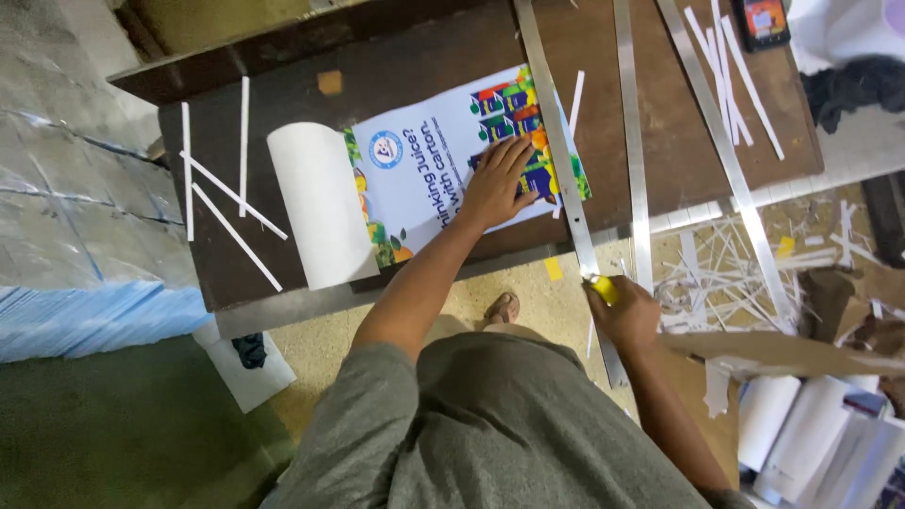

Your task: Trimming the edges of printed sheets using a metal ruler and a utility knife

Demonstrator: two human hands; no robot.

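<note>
My left hand (498, 181) lies flat, fingers spread, on a printed poster (424, 170) that is white with colourful edges. The poster rests on a dark wooden table (396, 66), and its left end curls up in a white roll (320, 203). A long metal ruler (556, 132) lies along the poster's right edge, just right of my left hand. My right hand (624, 313) is closed around a yellow utility knife (603, 287) at the near end of the ruler, off the table's front edge.
Two more metal rulers (630, 123) (716, 123) lie on the table's right side. White paper strips (226, 193) are scattered left of the poster and at top right. Offcuts (735, 273) litter the floor. Paper rolls (811, 424) lie bottom right. A phone (762, 21) sits top right.
</note>
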